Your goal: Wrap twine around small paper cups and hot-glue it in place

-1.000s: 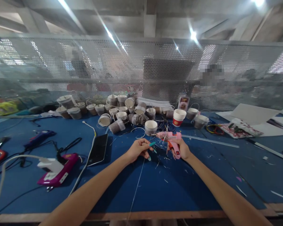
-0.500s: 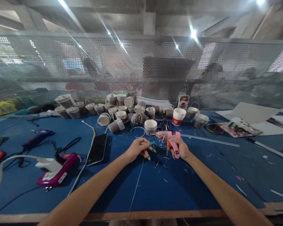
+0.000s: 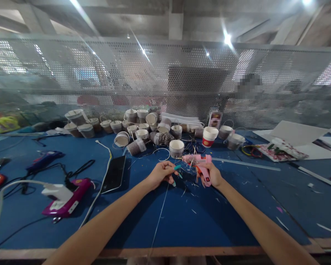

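My right hand (image 3: 212,174) is wrapped round the handle of a pink glue gun (image 3: 201,160), whose nozzle points left at a grey-wrapped white cup (image 3: 177,150). A long clear glue stick (image 3: 245,164) extends behind the gun to the right. Left of the gun, my left hand (image 3: 162,173) pinches a thin pale string (image 3: 161,213) that runs down to the table's front edge. Its fingertips have long teal nails. The cup stands upright just beyond my hands.
Several wrapped cups (image 3: 86,130) line the back before a perforated screen (image 3: 143,73). White paper cups (image 3: 209,137) stand stacked behind the gun. At left lie a phone (image 3: 114,174), a purple power strip (image 3: 68,201) and a blue glue gun (image 3: 46,160). Scraps dot the blue table (image 3: 204,224).
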Action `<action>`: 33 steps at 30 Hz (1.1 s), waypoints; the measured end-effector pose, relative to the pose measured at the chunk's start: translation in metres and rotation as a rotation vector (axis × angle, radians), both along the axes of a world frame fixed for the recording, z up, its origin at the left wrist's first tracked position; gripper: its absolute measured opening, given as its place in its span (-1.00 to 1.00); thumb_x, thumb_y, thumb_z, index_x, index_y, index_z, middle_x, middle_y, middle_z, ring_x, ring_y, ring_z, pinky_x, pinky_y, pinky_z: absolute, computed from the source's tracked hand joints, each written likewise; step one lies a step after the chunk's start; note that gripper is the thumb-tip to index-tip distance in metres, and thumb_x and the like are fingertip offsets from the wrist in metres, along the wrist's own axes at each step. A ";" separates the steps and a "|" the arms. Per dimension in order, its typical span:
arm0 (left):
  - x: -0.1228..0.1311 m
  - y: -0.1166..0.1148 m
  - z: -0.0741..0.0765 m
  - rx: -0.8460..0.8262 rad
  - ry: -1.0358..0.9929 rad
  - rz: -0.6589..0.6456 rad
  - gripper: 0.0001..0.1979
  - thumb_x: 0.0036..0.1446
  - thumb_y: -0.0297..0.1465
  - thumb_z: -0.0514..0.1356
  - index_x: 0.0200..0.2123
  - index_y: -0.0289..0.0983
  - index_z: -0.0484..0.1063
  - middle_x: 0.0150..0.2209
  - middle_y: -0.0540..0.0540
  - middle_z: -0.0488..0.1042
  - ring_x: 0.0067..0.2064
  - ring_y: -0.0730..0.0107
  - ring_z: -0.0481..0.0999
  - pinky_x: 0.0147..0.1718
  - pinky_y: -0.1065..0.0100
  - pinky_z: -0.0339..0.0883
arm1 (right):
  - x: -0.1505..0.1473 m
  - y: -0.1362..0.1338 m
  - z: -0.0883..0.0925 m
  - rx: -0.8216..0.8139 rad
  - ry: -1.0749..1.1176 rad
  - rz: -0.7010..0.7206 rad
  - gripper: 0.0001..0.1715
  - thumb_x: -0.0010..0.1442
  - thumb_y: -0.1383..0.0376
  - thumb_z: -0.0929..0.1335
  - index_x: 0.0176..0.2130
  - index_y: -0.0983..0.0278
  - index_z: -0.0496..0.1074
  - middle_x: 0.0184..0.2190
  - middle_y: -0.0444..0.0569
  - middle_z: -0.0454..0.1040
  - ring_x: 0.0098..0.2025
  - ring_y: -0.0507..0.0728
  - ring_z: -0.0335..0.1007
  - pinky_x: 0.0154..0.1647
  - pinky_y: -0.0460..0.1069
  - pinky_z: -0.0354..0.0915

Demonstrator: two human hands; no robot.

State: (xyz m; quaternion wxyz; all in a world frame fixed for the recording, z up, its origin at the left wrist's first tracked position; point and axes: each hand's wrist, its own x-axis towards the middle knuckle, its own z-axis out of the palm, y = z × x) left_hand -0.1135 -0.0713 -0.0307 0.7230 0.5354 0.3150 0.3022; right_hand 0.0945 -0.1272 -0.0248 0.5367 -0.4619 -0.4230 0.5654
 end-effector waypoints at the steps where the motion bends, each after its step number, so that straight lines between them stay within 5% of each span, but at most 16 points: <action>1: 0.000 0.000 0.000 -0.005 0.001 0.001 -0.67 -0.14 -0.25 0.30 -0.42 -0.34 0.28 -0.48 -0.04 0.50 -0.71 0.55 0.40 -0.73 0.49 0.32 | 0.000 0.000 0.000 0.003 -0.003 0.000 -0.68 -0.13 0.16 0.24 -0.70 0.33 0.33 -0.83 -0.07 0.33 -0.89 -0.03 0.07 -0.92 -0.15 0.01; 33: -0.001 0.000 0.000 0.004 -0.010 -0.019 -0.66 -0.15 -0.25 0.30 -0.43 -0.36 0.28 -0.50 -0.02 0.49 -0.71 0.58 0.39 -0.72 0.52 0.29 | -0.002 -0.003 -0.005 0.036 0.035 0.038 -0.73 -0.11 0.17 0.27 -0.58 0.35 0.35 -0.73 -0.06 0.40 -0.84 -0.05 0.10 -0.92 -0.17 0.02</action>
